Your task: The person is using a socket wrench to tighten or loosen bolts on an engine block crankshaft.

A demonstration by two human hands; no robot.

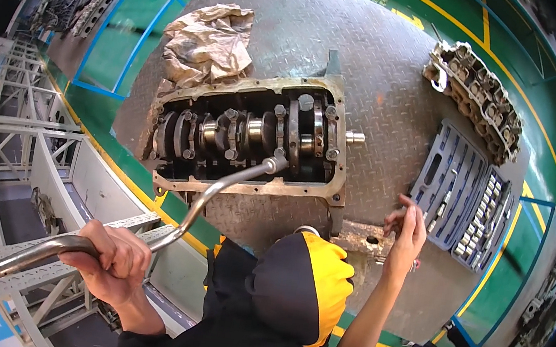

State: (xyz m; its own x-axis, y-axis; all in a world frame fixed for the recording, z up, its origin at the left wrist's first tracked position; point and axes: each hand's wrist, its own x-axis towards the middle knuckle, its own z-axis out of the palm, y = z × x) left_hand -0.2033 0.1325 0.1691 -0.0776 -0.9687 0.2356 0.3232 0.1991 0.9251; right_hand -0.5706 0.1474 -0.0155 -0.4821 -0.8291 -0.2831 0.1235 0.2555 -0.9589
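Note:
My left hand [113, 264] is wrapped round the crank-shaped handle of a steel speed brace [200, 205]. The tool slants up to the right, its socket end [273, 165] over a bolt by the near side of the crankshaft [253, 129]; whether it is seated cannot be told. That crankshaft lies in an upturned engine block [248, 188], under several bolted bearing caps. On the other side, my right hand [405, 232] is raised, holding nothing visible, its fingers loosely bent and apart. It is nearest to an open socket set case [433, 169] with rows of sockets.
Crumpled brown-stained cloth or paper [207, 45] lies behind the block on the metal-plate table [299, 15]. A cylinder head [477, 101] sits at the far right, and a rusty part [354, 234] near the front. Yellow-and-dark fabric [302, 285] covers part of the near edge.

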